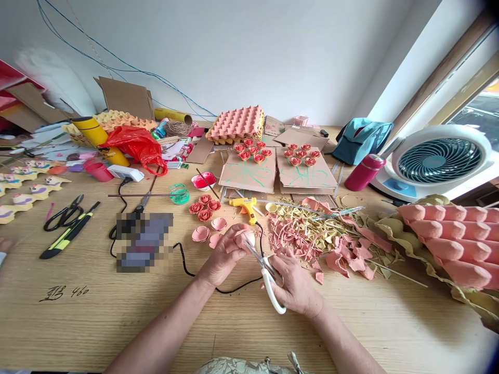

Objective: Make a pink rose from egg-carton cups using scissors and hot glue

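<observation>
My right hand (296, 285) grips white-handled scissors (267, 272), blades pointing up-left toward my left hand (228, 252). That left hand pinches a small pink egg-carton piece (249, 238) at the blade tips. Just beyond lie finished pink and red carton roses (205, 205) and loose pink cups (200, 234). A yellow glue gun (245, 205) rests behind my left hand, its black cord looping under my wrists.
A heap of pink and tan carton scraps (323, 239) lies right of my hands. Pink egg trays (456, 239) sit far right, a fan (436, 161) and red bottle (364, 171) behind. Cardboard sheets with roses (249, 169), black scissors (64, 213), a utility knife (68, 236) sit left.
</observation>
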Motion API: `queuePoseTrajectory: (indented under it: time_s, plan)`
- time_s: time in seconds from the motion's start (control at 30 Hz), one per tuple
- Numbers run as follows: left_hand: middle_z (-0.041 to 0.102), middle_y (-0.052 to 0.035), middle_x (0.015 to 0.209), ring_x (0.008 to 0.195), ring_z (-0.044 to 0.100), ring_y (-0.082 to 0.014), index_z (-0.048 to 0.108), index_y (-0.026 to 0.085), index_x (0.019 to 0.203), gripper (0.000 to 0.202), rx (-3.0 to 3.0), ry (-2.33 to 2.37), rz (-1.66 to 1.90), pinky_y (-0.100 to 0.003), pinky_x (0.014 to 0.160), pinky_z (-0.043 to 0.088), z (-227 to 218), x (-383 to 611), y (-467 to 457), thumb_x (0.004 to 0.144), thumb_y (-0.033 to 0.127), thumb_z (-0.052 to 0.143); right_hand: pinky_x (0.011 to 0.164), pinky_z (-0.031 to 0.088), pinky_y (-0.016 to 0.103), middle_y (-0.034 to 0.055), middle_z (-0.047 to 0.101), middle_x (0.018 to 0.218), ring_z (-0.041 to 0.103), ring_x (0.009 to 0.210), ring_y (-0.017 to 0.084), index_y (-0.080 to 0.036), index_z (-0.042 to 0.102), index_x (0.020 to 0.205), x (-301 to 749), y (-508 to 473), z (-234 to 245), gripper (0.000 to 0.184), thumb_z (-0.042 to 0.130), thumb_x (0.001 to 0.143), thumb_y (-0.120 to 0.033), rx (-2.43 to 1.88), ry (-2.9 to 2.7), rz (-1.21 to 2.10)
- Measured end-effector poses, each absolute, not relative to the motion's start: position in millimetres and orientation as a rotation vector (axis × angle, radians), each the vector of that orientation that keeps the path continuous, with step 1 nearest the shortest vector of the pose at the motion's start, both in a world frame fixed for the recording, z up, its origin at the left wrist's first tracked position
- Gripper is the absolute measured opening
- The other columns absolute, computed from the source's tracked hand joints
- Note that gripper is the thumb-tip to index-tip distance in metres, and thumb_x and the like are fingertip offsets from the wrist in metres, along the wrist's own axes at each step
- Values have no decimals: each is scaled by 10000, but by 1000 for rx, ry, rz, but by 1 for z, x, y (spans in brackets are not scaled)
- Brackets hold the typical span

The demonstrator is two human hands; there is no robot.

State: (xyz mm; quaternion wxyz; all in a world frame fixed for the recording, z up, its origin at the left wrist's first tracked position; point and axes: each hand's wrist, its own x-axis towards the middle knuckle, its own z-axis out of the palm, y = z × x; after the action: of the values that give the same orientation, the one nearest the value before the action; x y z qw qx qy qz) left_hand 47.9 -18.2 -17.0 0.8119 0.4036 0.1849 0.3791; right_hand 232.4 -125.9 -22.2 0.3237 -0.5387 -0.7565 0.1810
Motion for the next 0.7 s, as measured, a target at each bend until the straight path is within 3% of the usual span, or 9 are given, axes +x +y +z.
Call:
queuePoseTrajectory:
  time_s: [0.17,0.33,0.53,0.7]
  plan:
    - [650,32,771,728,604,-113,686,255,1133,521,910,560,814,-232,767,505,-15,43,-19,655,142,860,684,355,316,-13,497,660,420,612,163,-246,354,730,230,-125,-22,276,461,932,-401,-1444,-1978,465]
    - [688,28,869,796,606,-140,701,299,1135,537,928,751,854,-232,804,512,-15,41,-19,633,222,876,685,369,303,-38,446,620,391,578,143,-247,322,702,230,-119,-33,322,519,859,-449,-1467,-1981,372]
    - [710,1,946,978,609,-227,716,289,1077,553,941,819,863,-284,857,509,-1,44,-22,554,288,894,711,400,299,-48,418,627,382,585,135,-248,313,697,230,-116,-42,336,568,830,-422,-1458,-1943,390]
    - [657,37,843,848,597,-183,693,323,1111,559,972,793,811,-293,883,493,-9,46,-23,588,362,886,737,419,317,-44,478,624,440,615,135,-229,431,667,222,-112,-41,426,626,841,-565,-1398,-1624,548]
